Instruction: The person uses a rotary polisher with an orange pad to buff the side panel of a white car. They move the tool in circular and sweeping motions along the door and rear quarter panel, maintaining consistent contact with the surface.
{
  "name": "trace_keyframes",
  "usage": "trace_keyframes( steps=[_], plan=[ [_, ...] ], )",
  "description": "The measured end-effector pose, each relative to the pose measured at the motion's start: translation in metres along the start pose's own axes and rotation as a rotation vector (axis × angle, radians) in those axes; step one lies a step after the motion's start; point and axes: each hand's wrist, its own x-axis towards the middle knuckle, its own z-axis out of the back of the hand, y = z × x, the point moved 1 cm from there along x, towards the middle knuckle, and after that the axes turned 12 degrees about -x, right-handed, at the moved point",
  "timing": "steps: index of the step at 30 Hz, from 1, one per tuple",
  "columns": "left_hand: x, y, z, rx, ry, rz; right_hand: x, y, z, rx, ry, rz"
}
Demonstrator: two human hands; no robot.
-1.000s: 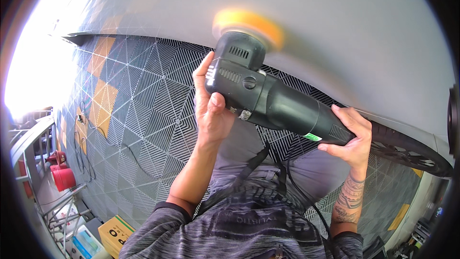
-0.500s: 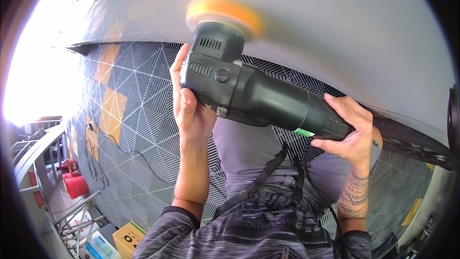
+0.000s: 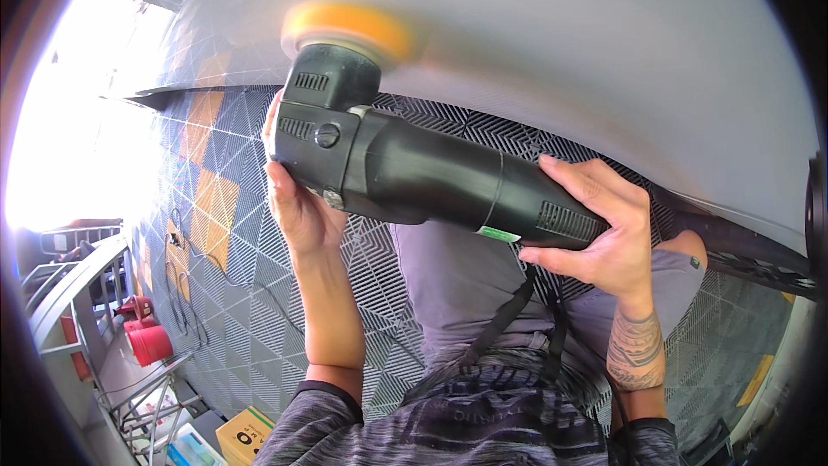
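A black car polisher (image 3: 435,168) lies across in front of me, its motor head at the left and its body sloping down to the right. Its orange pad (image 3: 345,28), blurred as if spinning, meets the smooth grey car panel (image 3: 569,43). My left hand (image 3: 302,211) cups the motor head from the left and below, thumb in front, other fingers mostly hidden behind. Round the rear end of the body, my right hand (image 3: 608,224) is wrapped with the thumb underneath. A green label (image 3: 499,235) marks the polisher's lower side.
A car wheel (image 3: 750,250) stands at the right below the panel. Grey and orange tiles (image 3: 216,207) cover the floor, with a dark cable (image 3: 181,285) lying on them. At the lower left are a metal-framed cart (image 3: 82,280), a red container (image 3: 148,343) and a yellow box (image 3: 246,436).
Both hands have moved the polisher to the left along the panel. Its pad stays against the surface and remains blurred.
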Motion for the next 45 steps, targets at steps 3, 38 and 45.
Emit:
trace_keyframes(
  steps=[3, 38, 45],
  plan=[
    [0.003, -0.01, 0.008, -0.025, 0.032, -0.023, 0.009, 0.005, -0.005, 0.007, 0.003, 0.01],
    [0.085, -0.102, 0.14, 0.146, -0.071, -0.08, 0.103, 0.03, -0.169, 0.043, 0.25, 0.091],
    [0.084, -0.101, 0.171, 0.075, -0.08, -0.018, 0.102, 0.023, -0.19, -0.003, 0.233, 0.119]
  ],
)
